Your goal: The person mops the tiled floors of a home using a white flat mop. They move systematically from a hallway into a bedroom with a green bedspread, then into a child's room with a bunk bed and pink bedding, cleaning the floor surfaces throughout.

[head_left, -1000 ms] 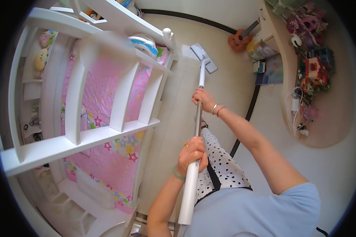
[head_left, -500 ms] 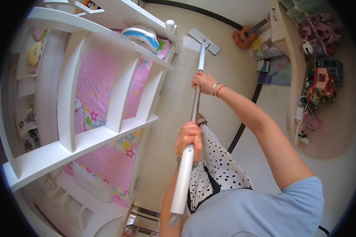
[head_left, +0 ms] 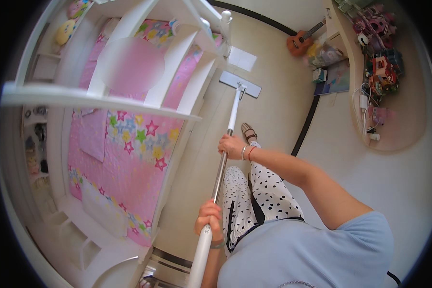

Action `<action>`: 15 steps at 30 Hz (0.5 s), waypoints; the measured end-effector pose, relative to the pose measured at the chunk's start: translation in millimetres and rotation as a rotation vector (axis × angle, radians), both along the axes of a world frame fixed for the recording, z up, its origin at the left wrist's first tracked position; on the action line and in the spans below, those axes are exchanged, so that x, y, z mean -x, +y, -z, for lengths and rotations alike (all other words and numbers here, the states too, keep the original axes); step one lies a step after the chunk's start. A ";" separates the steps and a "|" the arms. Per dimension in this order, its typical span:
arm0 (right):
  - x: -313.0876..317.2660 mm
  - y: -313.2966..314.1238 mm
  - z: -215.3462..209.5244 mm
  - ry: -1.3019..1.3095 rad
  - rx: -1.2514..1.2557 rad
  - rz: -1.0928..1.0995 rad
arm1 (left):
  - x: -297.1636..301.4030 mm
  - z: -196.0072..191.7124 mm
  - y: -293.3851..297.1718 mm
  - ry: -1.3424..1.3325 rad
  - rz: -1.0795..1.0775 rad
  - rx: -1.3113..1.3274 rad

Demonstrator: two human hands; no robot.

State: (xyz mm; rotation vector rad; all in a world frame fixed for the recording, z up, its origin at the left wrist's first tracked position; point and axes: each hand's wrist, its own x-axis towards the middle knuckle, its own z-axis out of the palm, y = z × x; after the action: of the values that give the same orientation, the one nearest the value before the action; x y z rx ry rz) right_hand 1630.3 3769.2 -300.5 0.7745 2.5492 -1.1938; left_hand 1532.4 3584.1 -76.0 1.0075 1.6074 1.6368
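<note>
Both my hands are closed round the pole of a flat mop [head_left: 221,178], which slants from my lower body up and away across the floor. My left hand [head_left: 209,220] wraps the pole low down, where the metal tube meets the white handle. Higher up, my right hand [head_left: 232,147] grips the tube just below its white lower section. The mop's flat rectangular head [head_left: 248,86] lies on the pale tiled floor [head_left: 269,57], close to the bed's far end post. The handle's near end runs out of the picture.
On the left stands a white bunk bed with a rail [head_left: 105,104] and a pink star-patterned sheet [head_left: 129,153]. A ukulele [head_left: 300,44] leans at the far right wall beside bagged items [head_left: 324,54]. A curved desk [head_left: 408,129] on the right carries toys [head_left: 383,72] and a power strip [head_left: 363,102].
The mop head has come nearer and turned, and both hands have moved down toward me with the pole. My view has shifted over the bed, and a sandalled foot now shows fully.
</note>
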 end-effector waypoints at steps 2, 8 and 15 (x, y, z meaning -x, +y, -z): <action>26.4 -74.3 -14.5 0.042 0.019 -0.016 | 22.8 -21.9 -69.5 -0.008 -0.035 0.016; 74.8 -254.2 -46.5 0.149 0.160 -0.153 | 45.7 -90.5 -224.7 0.014 -0.214 0.175; 102.6 -360.3 -81.3 0.121 0.317 -0.310 | 55.8 -115.7 -314.7 0.061 -0.419 0.203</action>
State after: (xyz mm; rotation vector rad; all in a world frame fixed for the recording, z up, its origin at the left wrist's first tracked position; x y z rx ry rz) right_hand 1527.7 3408.9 -219.2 0.2331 2.3672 -1.5163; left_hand 1476.6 3269.4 39.7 0.6516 2.0844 1.6694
